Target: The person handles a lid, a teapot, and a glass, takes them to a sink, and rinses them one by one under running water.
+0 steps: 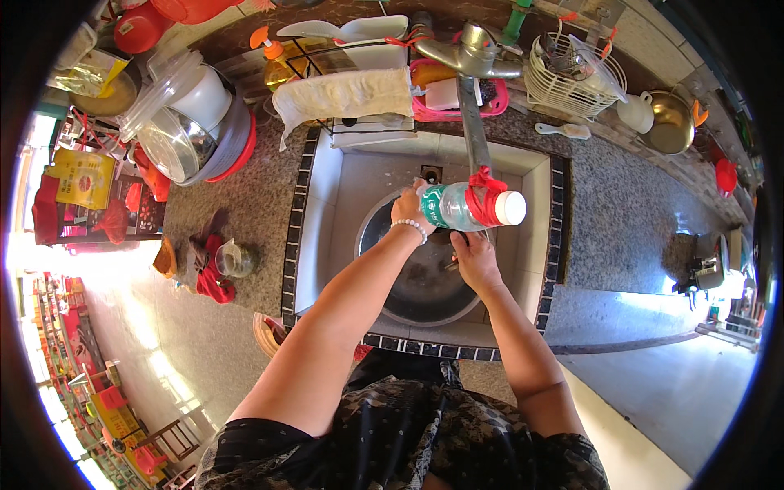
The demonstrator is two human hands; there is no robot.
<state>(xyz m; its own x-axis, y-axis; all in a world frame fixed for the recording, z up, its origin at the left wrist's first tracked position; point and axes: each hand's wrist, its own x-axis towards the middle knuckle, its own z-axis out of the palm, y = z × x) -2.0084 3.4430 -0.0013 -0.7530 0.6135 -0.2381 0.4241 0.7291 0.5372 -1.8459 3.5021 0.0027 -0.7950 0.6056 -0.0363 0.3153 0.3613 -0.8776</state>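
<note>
A clear plastic bottle (453,206) with a green label and white cap hangs at the mouth of the metal faucet spout (474,128). A red strip (485,197) is wrapped around both. My left hand (411,207), with a beaded bracelet on its wrist, is at the bottle's label end; its fingers are partly hidden. Just below the bottle, my right hand (475,258) is curled, and a thin piece shows by its fingers, too small to name. Beneath both hands, a large round dark basin (392,306) sits in the tiled sink (530,294).
Left on the granite counter (263,177) stand stacked bowls and pots (190,122), a glass jar (236,258) and a red cloth (214,275). Behind the sink are a towel-draped rack (343,98) and a pink basket (493,105). A brush (562,130) lies right, below a wire basket (569,86).
</note>
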